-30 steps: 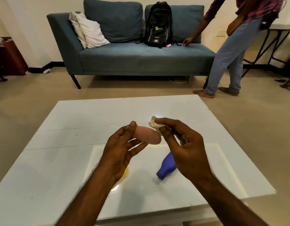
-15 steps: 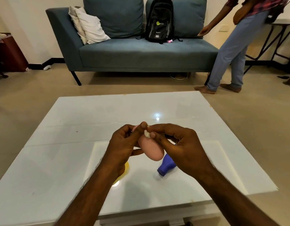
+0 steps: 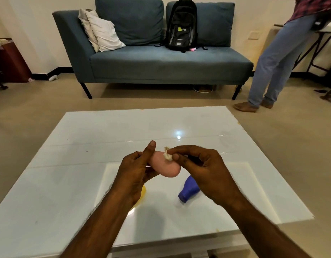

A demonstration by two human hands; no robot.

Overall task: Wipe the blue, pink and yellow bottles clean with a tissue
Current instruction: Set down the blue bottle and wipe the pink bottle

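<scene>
My left hand [image 3: 135,171] holds the pink bottle [image 3: 165,167] in the air above the white glossy table [image 3: 67,164], thumb raised. My right hand [image 3: 203,170] pinches a small crumpled white tissue [image 3: 167,155] against the top of the pink bottle. Below my right hand the blue bottle [image 3: 189,190] lies on its side on the table, partly hidden by that hand. Only a sliver of the yellow bottle [image 3: 141,194] shows on the table, behind my left wrist.
A blue-grey sofa [image 3: 161,64] with white pillows [image 3: 103,32] and a black backpack [image 3: 181,25] stands beyond the table. A person in jeans [image 3: 276,60] stands at the right near a dark-legged side table [image 3: 326,30]. A dark red cabinet [image 3: 12,60] is at far left.
The tissue in my right hand slid along the pink bottle's top while my left hand turned the bottle. My left thumb lifted. The standing person drew back from the sofa toward the right.
</scene>
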